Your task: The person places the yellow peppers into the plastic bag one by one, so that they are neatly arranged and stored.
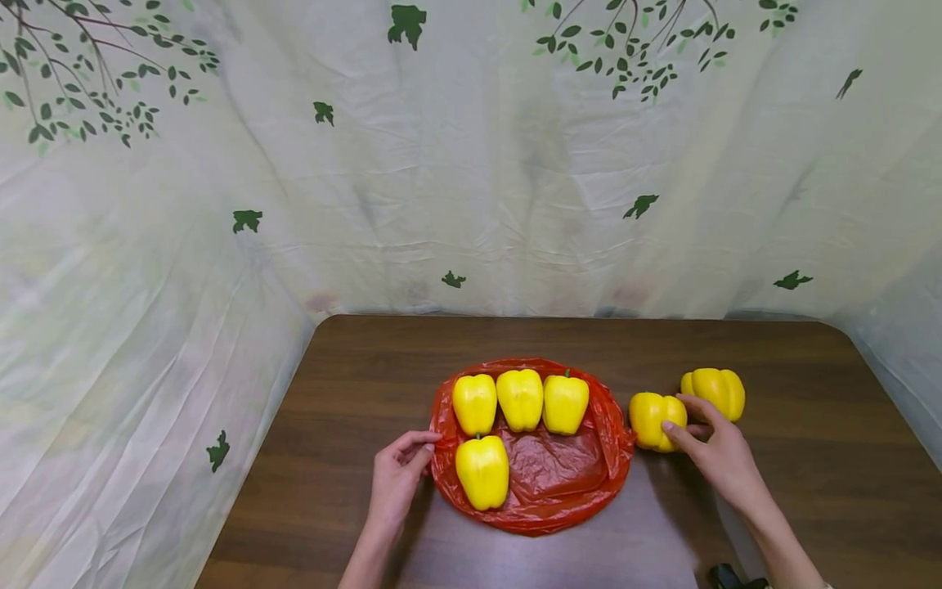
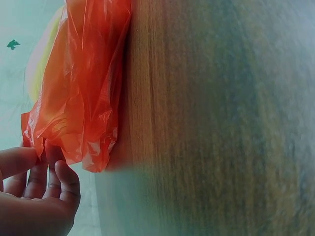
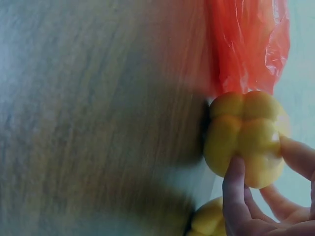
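Observation:
A red plastic bag [image 1: 562, 470], its edge rolled out into a round rim, lies on the table. Inside it, three yellow bell peppers [image 1: 519, 401] stand in a row at the far side, and another yellow bell pepper [image 1: 482, 473] is at the near left. My left hand [image 1: 395, 477] pinches the bag's left rim, which the left wrist view shows between thumb and fingers [image 2: 37, 179]. Just right of the bag, my right hand [image 1: 721, 458] grips a yellow bell pepper [image 1: 653, 421] by its right side. Its lobed end faces the right wrist camera.
One more yellow bell pepper [image 1: 717, 393] lies on the brown wooden table [image 1: 353, 384], behind the right hand. A small black object [image 1: 724, 576] shows at the bottom edge near the right forearm. A pale leaf-patterned curtain [image 1: 471, 188] hangs behind the table.

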A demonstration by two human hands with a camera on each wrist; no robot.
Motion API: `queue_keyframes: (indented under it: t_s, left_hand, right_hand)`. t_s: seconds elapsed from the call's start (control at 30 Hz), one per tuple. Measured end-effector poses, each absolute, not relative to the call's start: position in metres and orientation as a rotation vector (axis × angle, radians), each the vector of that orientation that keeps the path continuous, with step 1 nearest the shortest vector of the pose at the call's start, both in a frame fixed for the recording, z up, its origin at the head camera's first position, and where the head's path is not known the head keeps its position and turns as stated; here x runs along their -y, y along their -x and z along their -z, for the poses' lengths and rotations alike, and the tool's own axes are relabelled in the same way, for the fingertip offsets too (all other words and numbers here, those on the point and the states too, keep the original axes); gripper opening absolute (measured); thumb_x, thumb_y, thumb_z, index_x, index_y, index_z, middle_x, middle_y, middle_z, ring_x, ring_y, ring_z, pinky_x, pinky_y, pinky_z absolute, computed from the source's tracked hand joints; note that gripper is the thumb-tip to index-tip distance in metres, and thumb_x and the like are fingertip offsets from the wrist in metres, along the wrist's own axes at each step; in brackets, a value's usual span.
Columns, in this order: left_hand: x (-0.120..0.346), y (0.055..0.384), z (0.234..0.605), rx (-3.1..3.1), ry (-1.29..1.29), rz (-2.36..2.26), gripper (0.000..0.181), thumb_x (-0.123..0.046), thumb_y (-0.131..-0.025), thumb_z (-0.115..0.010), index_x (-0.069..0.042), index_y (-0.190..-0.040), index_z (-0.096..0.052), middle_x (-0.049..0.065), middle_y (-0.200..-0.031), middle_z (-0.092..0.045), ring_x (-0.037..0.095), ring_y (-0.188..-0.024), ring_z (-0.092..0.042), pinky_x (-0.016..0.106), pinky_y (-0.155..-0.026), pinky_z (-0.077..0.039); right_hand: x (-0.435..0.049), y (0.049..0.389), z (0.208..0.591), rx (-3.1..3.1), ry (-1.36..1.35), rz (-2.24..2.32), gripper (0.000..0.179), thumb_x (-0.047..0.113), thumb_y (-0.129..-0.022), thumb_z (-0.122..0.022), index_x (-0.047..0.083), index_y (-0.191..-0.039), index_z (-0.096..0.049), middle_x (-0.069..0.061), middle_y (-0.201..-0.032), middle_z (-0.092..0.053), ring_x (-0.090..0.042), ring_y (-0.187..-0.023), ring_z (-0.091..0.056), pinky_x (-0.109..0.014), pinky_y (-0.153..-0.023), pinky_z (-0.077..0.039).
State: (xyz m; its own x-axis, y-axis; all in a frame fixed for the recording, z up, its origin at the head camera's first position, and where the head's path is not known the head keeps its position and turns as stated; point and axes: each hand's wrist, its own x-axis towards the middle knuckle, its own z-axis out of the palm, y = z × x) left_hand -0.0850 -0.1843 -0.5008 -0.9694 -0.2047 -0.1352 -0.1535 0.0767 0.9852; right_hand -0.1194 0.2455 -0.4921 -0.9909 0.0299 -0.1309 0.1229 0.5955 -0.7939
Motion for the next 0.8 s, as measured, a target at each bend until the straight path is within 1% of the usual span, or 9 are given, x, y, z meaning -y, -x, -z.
queue_keyframes:
  t_s: [0.23,0.5,0.8]
  left_hand:
    - [0.1839,0.0851,0.5011,2.271,-0.383,2.076,0.015,-0.002,-0.094,-0.063,-0.001,-0.105,-0.073,0.014,-0.098,-0.066,0.025,-0.072,-0.056,0.028,-0.065,-0.050]
    - [0.1847,0.0860,0.5033,2.267,-0.368,2.073,0.015,-0.002,-0.094,-0.062,-0.001,-0.105,-0.073,0.015,-0.097,-0.066,0.029,-0.073,-0.056,0.028,-0.065,-0.051]
    - [0.1820,0.0859,0.4999,2.258,-0.374,2.066,0.015,-0.001,-0.092,-0.064,0.000,-0.104,-0.073,0.015,-0.096,-0.066,0.026,-0.071,-0.056,0.027,-0.063,-0.049]
  right_hand:
    - [-0.2448,0.1191,0.4925,-2.701,-0.150,1.363,0.075,0.048,-0.094,-0.062,-0.001,-0.145,-0.039,-0.029,-0.135,-0.047,-0.038,-0.107,-0.056,-0.031,-0.072,-0.052]
    - [-0.2468,0.1152,0.4933,-2.711,-0.153,1.406,0.072,0.045,-0.093,-0.064,-0.001,-0.144,-0.042,-0.028,-0.135,-0.048,-0.039,-0.109,-0.056,-0.022,-0.070,-0.050]
    - [-0.2459,0.1123,0.4942,-2.699,-0.183,1.428,0.072,0.045,-0.093,-0.064,-0.001,-0.144,-0.042,-0.027,-0.139,-0.046,-0.038,-0.111,-0.056,-0.020,-0.070,-0.049]
